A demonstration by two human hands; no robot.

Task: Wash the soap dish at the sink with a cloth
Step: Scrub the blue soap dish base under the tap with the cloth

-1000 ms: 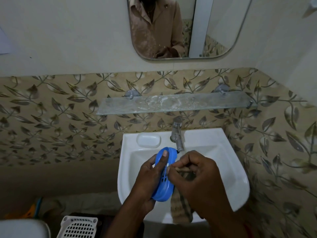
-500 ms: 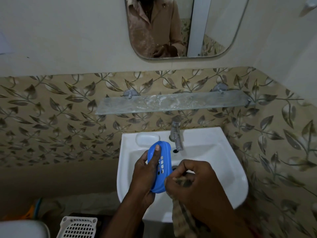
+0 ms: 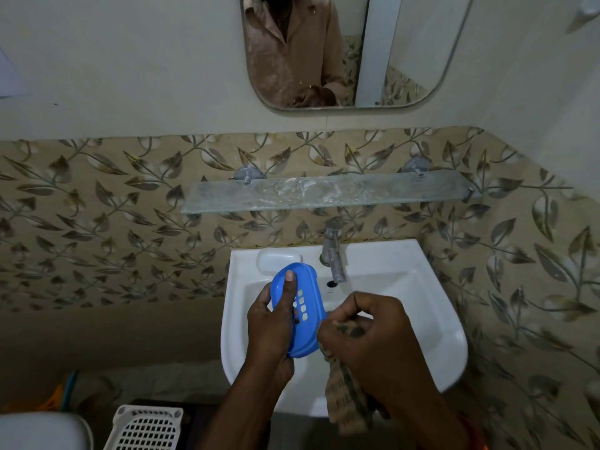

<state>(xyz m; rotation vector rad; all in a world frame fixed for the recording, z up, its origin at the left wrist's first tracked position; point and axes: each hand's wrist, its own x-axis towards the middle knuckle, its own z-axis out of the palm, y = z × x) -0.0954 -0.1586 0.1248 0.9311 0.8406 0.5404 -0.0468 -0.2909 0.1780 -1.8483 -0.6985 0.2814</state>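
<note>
From the head camera I saw the left hand (image 3: 271,329) gripping the blue soap dish (image 3: 300,306) over the white sink (image 3: 422,319), thumb laid across its slotted face. My right hand (image 3: 373,345) clenched the checked cloth (image 3: 347,404) against the dish's right edge, below the tap (image 3: 332,251).
</note>
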